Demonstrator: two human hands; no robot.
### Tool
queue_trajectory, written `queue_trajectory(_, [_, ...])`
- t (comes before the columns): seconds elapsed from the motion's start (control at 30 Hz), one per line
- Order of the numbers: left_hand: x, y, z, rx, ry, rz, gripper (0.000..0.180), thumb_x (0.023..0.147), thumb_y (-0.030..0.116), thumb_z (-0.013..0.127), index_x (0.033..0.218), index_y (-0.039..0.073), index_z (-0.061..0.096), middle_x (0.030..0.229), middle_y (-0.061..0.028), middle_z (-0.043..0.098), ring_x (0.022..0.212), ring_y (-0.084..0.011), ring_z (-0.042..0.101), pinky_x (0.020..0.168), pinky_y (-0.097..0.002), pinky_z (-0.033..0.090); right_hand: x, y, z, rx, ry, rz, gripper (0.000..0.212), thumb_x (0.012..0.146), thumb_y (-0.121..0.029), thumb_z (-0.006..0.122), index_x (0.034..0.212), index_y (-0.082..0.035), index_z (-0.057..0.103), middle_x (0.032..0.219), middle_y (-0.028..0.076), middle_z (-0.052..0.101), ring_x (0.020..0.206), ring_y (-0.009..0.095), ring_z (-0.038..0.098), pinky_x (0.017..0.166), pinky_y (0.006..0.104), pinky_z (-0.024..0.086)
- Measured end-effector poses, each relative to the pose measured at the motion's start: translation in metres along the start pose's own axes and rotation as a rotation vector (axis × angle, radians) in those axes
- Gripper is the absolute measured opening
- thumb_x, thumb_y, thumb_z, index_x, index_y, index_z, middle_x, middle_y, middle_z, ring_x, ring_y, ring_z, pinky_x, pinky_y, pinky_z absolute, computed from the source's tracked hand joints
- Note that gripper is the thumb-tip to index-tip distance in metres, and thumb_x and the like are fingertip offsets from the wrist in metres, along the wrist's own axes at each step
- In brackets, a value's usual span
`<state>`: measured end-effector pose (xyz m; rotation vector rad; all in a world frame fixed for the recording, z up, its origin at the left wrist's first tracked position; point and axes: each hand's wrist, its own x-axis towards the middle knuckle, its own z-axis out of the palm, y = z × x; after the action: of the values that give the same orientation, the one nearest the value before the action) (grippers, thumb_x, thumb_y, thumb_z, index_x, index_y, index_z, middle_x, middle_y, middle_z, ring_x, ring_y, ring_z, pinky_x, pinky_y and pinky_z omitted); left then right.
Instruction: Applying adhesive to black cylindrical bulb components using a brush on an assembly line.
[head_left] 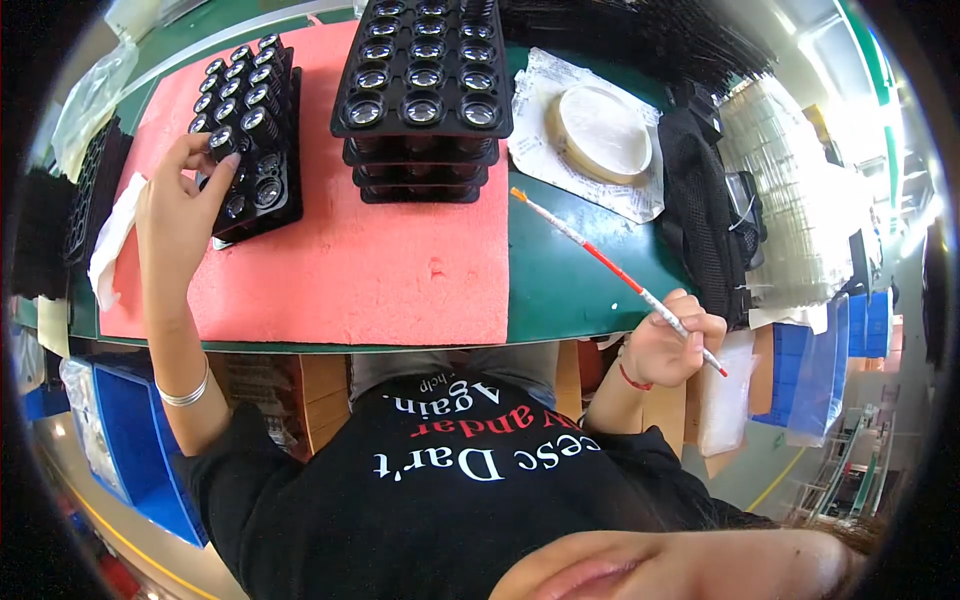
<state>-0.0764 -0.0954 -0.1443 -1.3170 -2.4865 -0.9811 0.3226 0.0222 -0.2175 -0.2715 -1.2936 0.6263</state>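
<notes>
My left hand (185, 190) pinches a black lens barrel (221, 140) with a shiny glass top, at the near part of a black tray (285, 205). Rows of similar lens barrels (262, 92) stand in that tray, and a few lower glass-topped pieces (268, 190) sit at its near end. Whether the pinched barrel is clear of its pocket, I cannot tell. On the right, my right hand (678, 342) has its fingers closed around a thin brush (605, 258) with a red and white handle. The brush's orange tip points up and left, over the green table.
A stack of black trays (420, 150) full of lens barrels stands on the pink foam mat (400, 275). Right of it, a round white dish (603, 132) rests on a white sheet (640, 200). A black mesh bag (700, 200) lies farther right; white cloth (115, 245) lies at left.
</notes>
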Motion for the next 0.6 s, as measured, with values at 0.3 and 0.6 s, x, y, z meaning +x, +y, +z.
queue_trajectory(0.3, [0.009,-0.002,0.003,0.150,-0.028,-0.031,0.031,0.074,0.028,0.066,0.091,0.003,0.059,0.051,-0.0010,0.039,0.048,-0.0108,0.041,0.048,-0.0286,0.033,-0.001,0.000,0.000,-0.025,-0.019,-0.002,0.013,0.078,-0.015,0.037,0.076,-0.003,0.041,0.049,0.011,0.046,0.041,0.015,0.040,0.046,0.0288,0.030])
queue_trajectory(0.6, [0.004,0.039,-0.033,0.114,0.066,-0.103,0.023,0.080,0.026,0.062,0.088,0.005,0.061,0.057,-0.0033,0.046,0.051,-0.0090,0.039,0.048,-0.0277,0.031,0.001,-0.003,0.002,-0.068,-0.022,-0.009,0.014,0.078,-0.016,0.040,0.075,-0.002,0.042,0.050,0.010,0.047,0.041,0.016,0.043,0.046,0.0278,0.031])
